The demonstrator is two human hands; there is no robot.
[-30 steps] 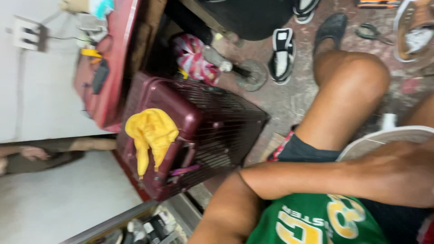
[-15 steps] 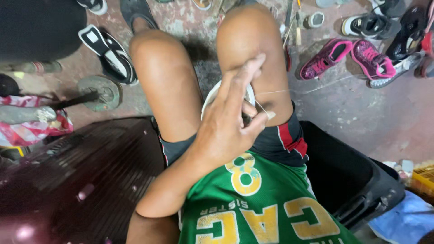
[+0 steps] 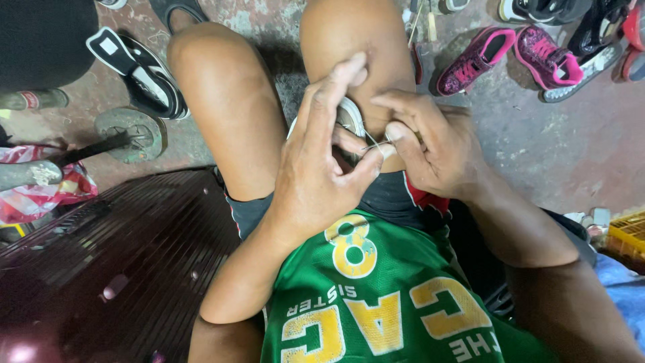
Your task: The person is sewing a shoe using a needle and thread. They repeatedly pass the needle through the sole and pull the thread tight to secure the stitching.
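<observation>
I sit with both knees up and a white shoe [image 3: 350, 115] wedged between my thighs; only a small part of it shows. My left hand [image 3: 321, 171] wraps over the shoe and holds it, fingers spread across it. My right hand [image 3: 430, 144] pinches a thin needle [image 3: 375, 144] between thumb and forefinger, its tip at the shoe beside my left thumb. A fine thread runs from the needle. Most of the shoe is hidden under my hands.
A dark maroon suitcase [image 3: 114, 269] lies at my left. On the concrete floor lie a black-and-white sneaker [image 3: 138, 70], two pink sneakers [image 3: 510, 57], a metal shoe last stand [image 3: 127, 134] and a red plastic bag [image 3: 40, 195]. A yellow crate [image 3: 628, 232] is at right.
The view swung from the suitcase with a yellow cloth to my lap. My right hand has come in and now pinches the needle at the shoe held by my left hand.
</observation>
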